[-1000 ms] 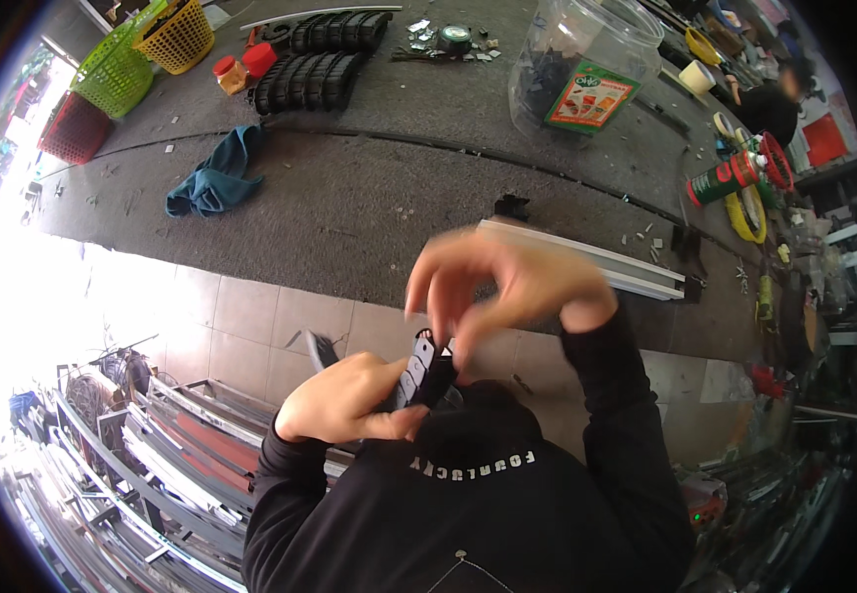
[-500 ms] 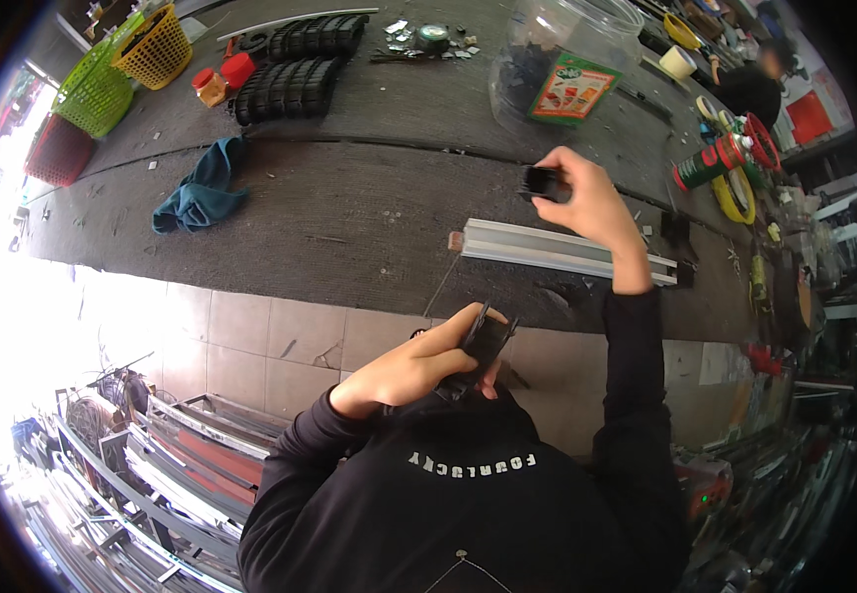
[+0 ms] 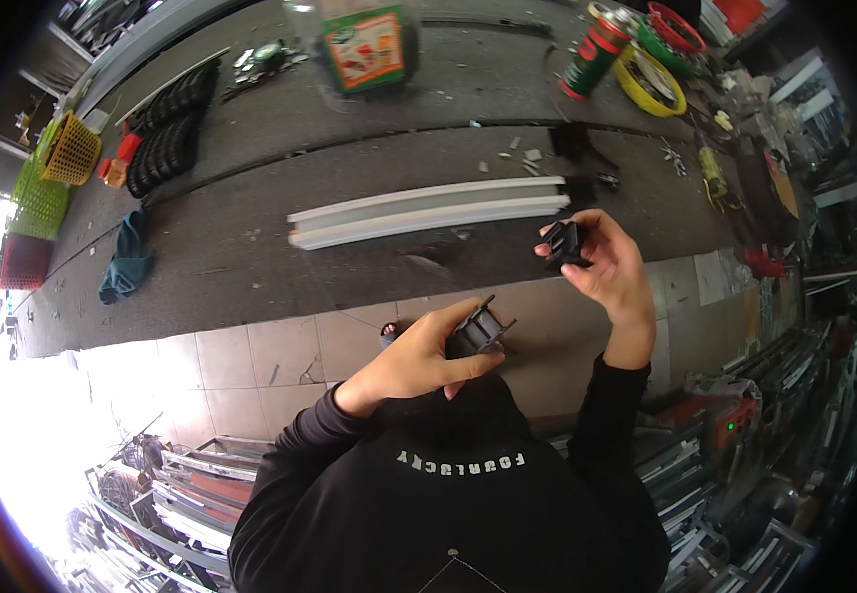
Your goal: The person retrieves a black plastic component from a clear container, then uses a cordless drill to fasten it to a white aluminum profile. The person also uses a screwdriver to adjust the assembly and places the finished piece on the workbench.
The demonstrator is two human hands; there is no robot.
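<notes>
My left hand (image 3: 413,356) is closed around a dark channel-shaped plastic piece (image 3: 478,331), whose thin prongs point up and to the right. It is held in front of my chest, over the floor. Farther right, my right hand (image 3: 616,272) pinches a small black ribbed plastic block (image 3: 565,244) between thumb and fingers. That block hangs over the near side of the workbench, just below the right end of a silver metal profile (image 3: 428,212). The two held pieces are apart. My left fingers are partly hidden behind the channel piece.
On the grey workbench (image 3: 250,267) lie a blue cloth (image 3: 127,259), black ribbed strips (image 3: 166,143) and small scraps. A labelled plastic jar (image 3: 367,49) and a spray can (image 3: 596,54) stand farther back. Baskets (image 3: 73,148) sit at left; metal bars (image 3: 191,494) fill a rack below.
My right hand has drawn back with the black block from beyond the profile toward the bench's near side. The left hand's piece has tilted. The view has swung to the right.
</notes>
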